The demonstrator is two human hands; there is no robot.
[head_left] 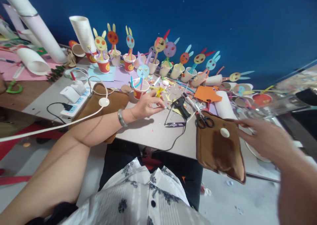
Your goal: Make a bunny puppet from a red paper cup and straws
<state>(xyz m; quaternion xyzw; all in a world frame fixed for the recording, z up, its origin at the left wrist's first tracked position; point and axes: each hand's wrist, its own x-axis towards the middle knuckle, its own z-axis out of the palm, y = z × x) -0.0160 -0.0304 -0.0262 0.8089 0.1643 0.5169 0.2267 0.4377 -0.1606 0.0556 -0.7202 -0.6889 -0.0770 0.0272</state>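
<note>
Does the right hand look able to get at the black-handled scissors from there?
Probably yes. The scissors lie with their handles uncovered on the brown pouch, beside the right hand; only the white cap sits roughly between.

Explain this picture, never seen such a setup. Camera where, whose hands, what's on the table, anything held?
No machine here: one camera, worn on a person's head, looks forward and down at their own bare hands. The left hand, with a bracelet at the wrist, hovers over the table beside a red-patterned cup; whether it holds anything isn't clear. The right hand is blurred at the edge of a brown pouch; touch or grip can't be told. Between the hands lie a black glue gun and scissors, their handles over the pouch. Behind stand rabbit-eared figures in paper cups.
</note>
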